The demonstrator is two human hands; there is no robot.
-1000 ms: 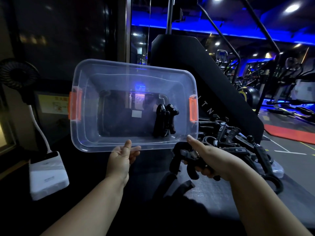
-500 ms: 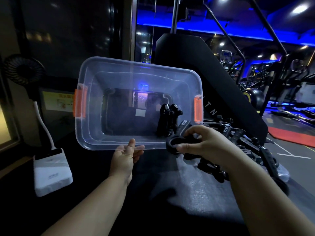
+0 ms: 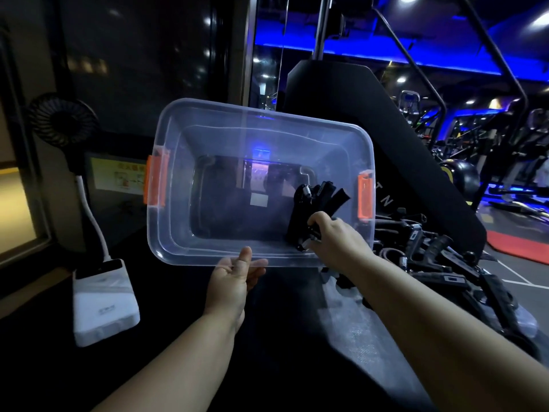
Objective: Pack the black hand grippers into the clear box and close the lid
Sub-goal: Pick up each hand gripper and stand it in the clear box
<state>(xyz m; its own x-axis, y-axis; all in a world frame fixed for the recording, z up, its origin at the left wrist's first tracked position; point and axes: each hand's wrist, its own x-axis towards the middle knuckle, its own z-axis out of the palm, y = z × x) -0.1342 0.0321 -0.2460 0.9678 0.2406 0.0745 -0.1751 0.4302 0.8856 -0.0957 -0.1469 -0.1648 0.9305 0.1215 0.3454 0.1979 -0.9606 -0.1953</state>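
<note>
A clear box (image 3: 214, 135) with orange latches (image 3: 365, 199) is tilted with its opening toward me. My left hand (image 3: 235, 274) holds its near rim from below, thumb on the edge. My right hand (image 3: 335, 238) reaches over the rim at the box's right end and grips a black hand gripper (image 3: 300, 233). That gripper lies against other black hand grippers (image 3: 319, 196) inside the box. A pile of black hand grippers (image 3: 439, 263) sits to the right of the box, on what looks like a clear lid (image 3: 525, 322).
A white box-shaped device (image 3: 104, 304) with a small black fan (image 3: 62, 121) on a white stalk stands at the left. A large black gym machine (image 3: 371, 120) rises behind the box. The surface under my arms is dark.
My right hand lifted a gripper from the pile, carried it left over the rim and now has it inside the box. My left hand still holds the rim.
</note>
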